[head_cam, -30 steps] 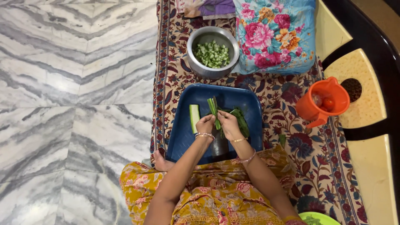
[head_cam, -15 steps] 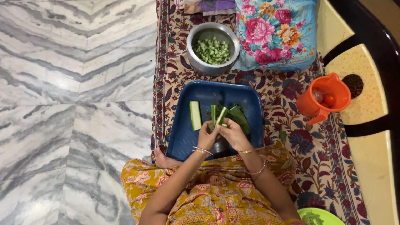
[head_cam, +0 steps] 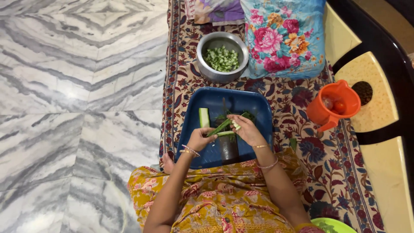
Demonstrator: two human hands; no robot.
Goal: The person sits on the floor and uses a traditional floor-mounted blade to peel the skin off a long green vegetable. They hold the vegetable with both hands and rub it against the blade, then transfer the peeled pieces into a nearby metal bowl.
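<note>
Over a blue tray (head_cam: pixel 254 108), both my hands hold long green cucumber strips (head_cam: pixel 221 127) lying crosswise. My left hand (head_cam: pixel 199 139) grips their near left end; my right hand (head_cam: pixel 246 127) pinches the right end, where the pale flesh shows. Below the strips, a dark upright blade stand (head_cam: pixel 227 148) rises from the tray's near edge. A separate cucumber piece (head_cam: pixel 204 117) lies in the tray to the left. Dark green peelings (head_cam: pixel 248 115) are piled behind my right hand.
A steel bowl (head_cam: pixel 206 72) of chopped cucumber sits beyond the tray on a floral mat (head_cam: pixel 302 142). A floral pillow (head_cam: pixel 284 36) lies at the back right. An orange jug (head_cam: pixel 334 105) with tomatoes stands to the right. Marble floor (head_cam: pixel 77 108) spreads left. A green plate (head_cam: pixel 332 225) peeks in below.
The strips stood upright between my hands; now they lie nearly level across the tray. My left hand has dropped down and left, and my right hand has shifted right.
</note>
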